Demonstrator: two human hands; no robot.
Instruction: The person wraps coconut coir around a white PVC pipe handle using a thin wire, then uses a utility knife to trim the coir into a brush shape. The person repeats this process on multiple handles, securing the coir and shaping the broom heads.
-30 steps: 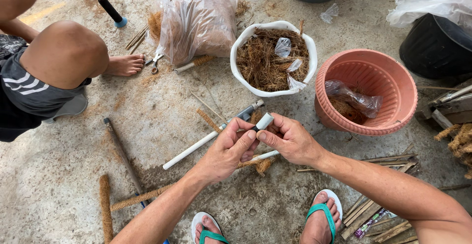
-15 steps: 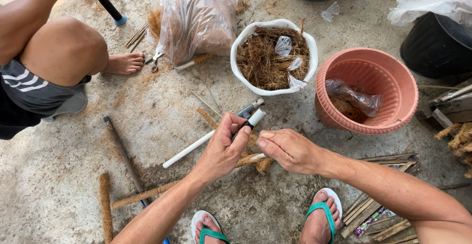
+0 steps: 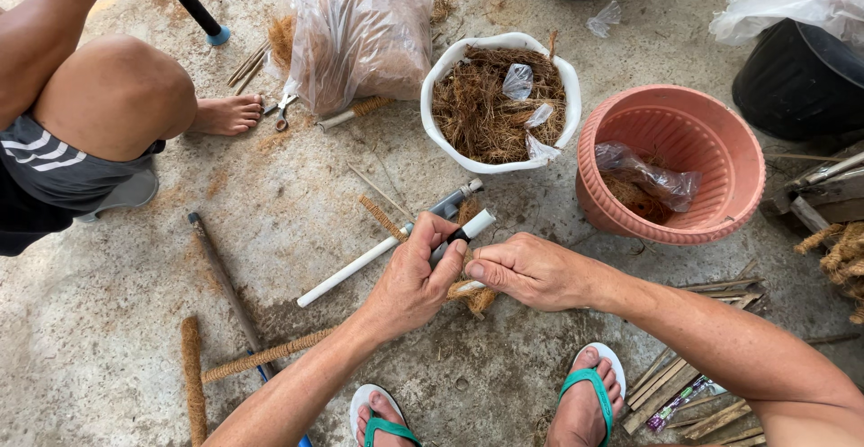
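Observation:
My left hand (image 3: 412,278) grips a short white pipe with a black band (image 3: 470,227), its tip pointing up and to the right. My right hand (image 3: 531,270) is closed next to it, thumb and fingers pinched at the pipe's lower end, where a tuft of brown coconut fibre (image 3: 479,298) sticks out below. A long white pipe (image 3: 346,270) lies on the concrete floor just under my left hand. A grey tool (image 3: 455,198) lies just beyond the hands.
A white bowl of coconut fibre (image 3: 438,128) and a pink pot (image 3: 720,157) holding a plastic bag stand ahead. A clear bag of fibre (image 3: 360,42) lies at the back. Another person squats at the left (image 3: 99,114). Fibre-wrapped sticks (image 3: 261,357), wood slats (image 3: 666,384) and my sandalled feet are near.
Both hands have drawn closer together. The left hand has turned the short white pipe upright in its grip, and the right hand has shifted from its upper end to its lower end.

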